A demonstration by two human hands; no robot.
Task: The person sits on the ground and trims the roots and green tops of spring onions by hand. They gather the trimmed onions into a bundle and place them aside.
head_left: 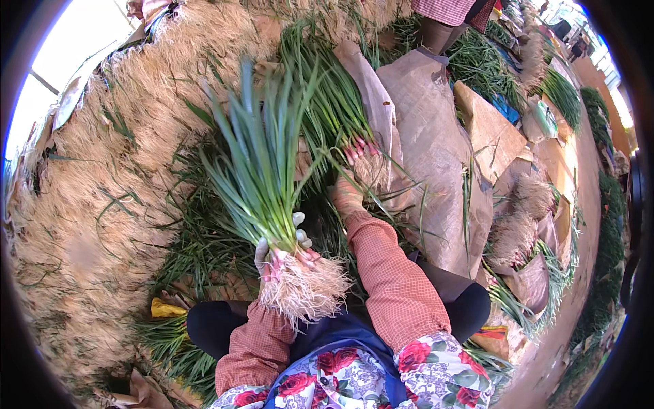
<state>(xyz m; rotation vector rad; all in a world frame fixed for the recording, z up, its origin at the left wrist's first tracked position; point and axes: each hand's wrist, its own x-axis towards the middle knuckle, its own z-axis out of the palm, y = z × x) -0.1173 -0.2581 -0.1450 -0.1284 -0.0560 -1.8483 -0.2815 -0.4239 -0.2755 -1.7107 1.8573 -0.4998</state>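
My left hand (279,245), in a pale covering, is closed around an upright bunch of long green onion plants (266,177) with pink bases and a mass of pale stringy roots (303,290). My right hand (345,191) reaches forward, soiled, beside a second bunch (334,109) lying with its pink bases and brown roots toward me; its fingers are mostly hidden among the leaves and roots, so I cannot tell whether they grip it. Loose green leaves (191,232) lie under and around the held bunch.
A thick bed of straw-coloured roots (95,225) fills the left. Beige sacking (429,157) lies to the right, with more bundled plants (518,232) and a blue plastic piece (504,109) beyond. Another person's legs (439,31) are at the top right.
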